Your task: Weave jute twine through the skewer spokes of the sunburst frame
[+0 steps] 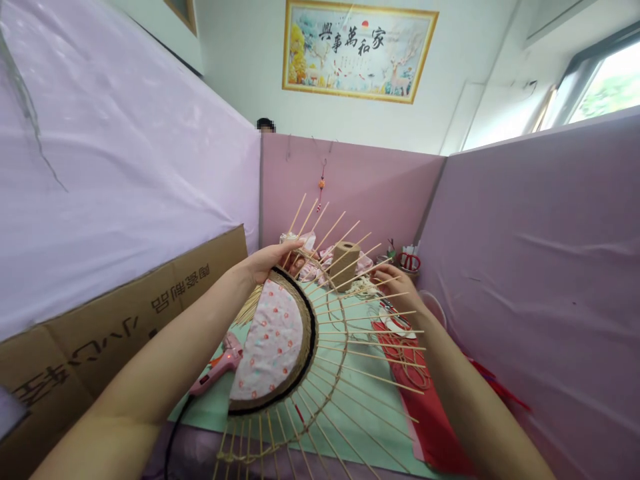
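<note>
A half-round panel (274,340) of pink fabric with small red flowers, edged by a brown twine band and a black band (314,327), was held up above the pale green mat (210,415), its lower part crossing the mat's near edge. Thin pale wooden sticks (380,332) fanned out from its curved side, and a brown cord ring (346,333) ran across them partway along.

The left hand (274,260) gripped the panel's upper end, the thumb and fingers closed about the sticks there. The right hand (399,288) was at the tips of the upper sticks, its thumb and fingertips close together; whether they pinched anything could not be told.

A pink glue gun (217,375) with a lit orange light lay at the mat's left edge, near a bundle of thin sticks (249,308). A brown roll of twine (340,281) stood at the far edge, and red-handled scissors (410,261) stood beyond the far right corner. Along the right edge lay a red sheet (440,427) with tangled tan cord (407,353) at its far end. A printed brown cardboard panel (150,327) stood beyond the left edge.
</note>
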